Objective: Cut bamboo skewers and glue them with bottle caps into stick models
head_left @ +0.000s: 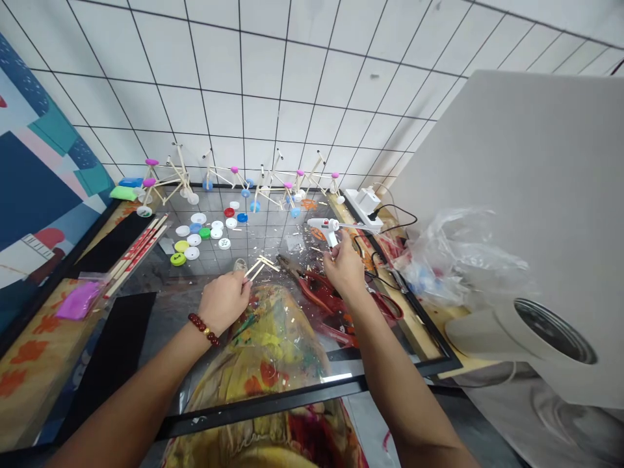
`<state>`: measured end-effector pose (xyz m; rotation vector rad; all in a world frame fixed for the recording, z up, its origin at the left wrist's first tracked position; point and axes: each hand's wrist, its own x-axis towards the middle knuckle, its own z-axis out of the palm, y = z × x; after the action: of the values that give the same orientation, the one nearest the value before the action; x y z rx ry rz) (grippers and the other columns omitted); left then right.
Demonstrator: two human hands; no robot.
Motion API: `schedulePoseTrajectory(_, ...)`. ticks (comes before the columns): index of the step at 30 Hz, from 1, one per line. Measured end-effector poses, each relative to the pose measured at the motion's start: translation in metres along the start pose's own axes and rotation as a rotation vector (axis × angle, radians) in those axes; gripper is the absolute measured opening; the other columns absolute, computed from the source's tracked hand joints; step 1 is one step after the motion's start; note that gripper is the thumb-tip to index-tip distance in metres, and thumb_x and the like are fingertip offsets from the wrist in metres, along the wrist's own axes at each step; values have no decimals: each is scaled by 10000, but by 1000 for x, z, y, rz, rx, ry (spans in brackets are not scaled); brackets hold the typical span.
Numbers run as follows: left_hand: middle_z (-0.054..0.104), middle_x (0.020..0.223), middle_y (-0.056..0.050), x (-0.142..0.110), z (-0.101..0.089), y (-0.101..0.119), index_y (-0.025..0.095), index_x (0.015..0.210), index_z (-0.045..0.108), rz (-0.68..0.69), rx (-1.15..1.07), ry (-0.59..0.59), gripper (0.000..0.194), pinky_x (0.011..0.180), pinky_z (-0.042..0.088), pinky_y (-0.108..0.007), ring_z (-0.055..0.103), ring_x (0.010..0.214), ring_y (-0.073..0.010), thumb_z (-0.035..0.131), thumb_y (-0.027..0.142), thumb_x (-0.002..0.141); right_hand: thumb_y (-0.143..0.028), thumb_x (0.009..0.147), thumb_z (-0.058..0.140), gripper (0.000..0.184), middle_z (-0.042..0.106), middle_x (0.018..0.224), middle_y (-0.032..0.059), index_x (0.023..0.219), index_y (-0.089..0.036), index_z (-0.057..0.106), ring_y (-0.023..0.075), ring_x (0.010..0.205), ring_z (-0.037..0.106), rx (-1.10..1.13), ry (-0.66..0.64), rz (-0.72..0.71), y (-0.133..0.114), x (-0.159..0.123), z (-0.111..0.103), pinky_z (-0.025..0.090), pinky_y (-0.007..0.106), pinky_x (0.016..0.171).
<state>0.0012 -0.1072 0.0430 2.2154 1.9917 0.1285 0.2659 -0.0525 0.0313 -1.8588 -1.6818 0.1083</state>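
My left hand (224,300), with a red bead bracelet on the wrist, pinches a small frame of joined wooden sticks (262,263) low over the glass tabletop. Wrapped round the handle of a white hot glue gun (322,225) is my right hand (346,266). The gun's nozzle points left, and a clear glue stick juts from its back. Pliers (307,283) with red handles lie between my hands. Red-handled scissors (387,305) are partly hidden by my right forearm. Beyond the left hand, several bottle caps (205,233) are scattered on the glass.
Stick models (263,185) with caps and pink pieces line the back by the tiled wall. Long sticks (136,255) and a purple packet (80,300) lie left. A power strip (363,207), black cable, plastic bag (439,260) and cardboard roll (492,335) are right.
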Motion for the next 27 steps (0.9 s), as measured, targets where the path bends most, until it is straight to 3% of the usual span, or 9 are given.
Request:
schedulePoseTrajectory(6,703,864,-115,6,-21,-16,173,1030,611,-148,-30,104,366,638,423,-302,673,814,-263,316,378,957,-287,860,496,320,702,875,54,1112,-224,683,212,773,634,-71,-25,-172,-6,-7,3,417,296,658)
schedulePoseTrajectory(9,696,832,-115,10,-31,-32,183,924,639,-218,5,36,312,634,423,-307,662,811,-276,420,404,894,-307,871,512,271,713,890,51,1037,-237,713,209,768,643,-102,-41,-193,-8,-9,4,414,293,649)
schedulePoseTrajectory(12,684,780,-95,12,-37,-46,197,790,624,-220,-23,-71,356,597,397,-296,650,775,-271,526,539,806,-306,881,507,249,721,891,48,995,-243,719,208,765,646,-122,-63,-198,-10,-10,4,413,292,645)
schedulePoseTrajectory(14,677,759,-73,13,-39,-53,206,767,612,-197,-49,-129,371,586,382,-283,639,743,-251,598,575,734,-303,881,504,256,723,892,49,1024,-241,708,212,766,647,-132,-69,-184,-11,-10,4,413,292,642)
schedulePoseTrajectory(17,667,740,-55,14,-39,-59,211,735,603,-195,-39,-200,271,582,364,-274,620,715,-233,655,474,700,-296,865,512,382,723,891,50,1227,-230,614,222,763,649,-123,-62,-122,-12,-9,4,411,291,632)
schedulePoseTrajectory(21,668,730,-60,14,-36,-58,199,678,606,-168,-30,-228,117,599,343,-280,597,716,-225,602,293,747,-293,850,514,565,718,862,62,1396,-162,453,233,749,645,-110,-52,-10,-9,-5,3,407,292,622)
schedulePoseTrajectory(27,677,832,-114,11,-32,-50,175,753,591,-110,47,-186,182,633,367,-297,618,789,-255,469,267,851,-277,833,543,673,705,812,59,1455,-114,348,228,677,616,-61,24,52,-1,2,-2,402,298,625)
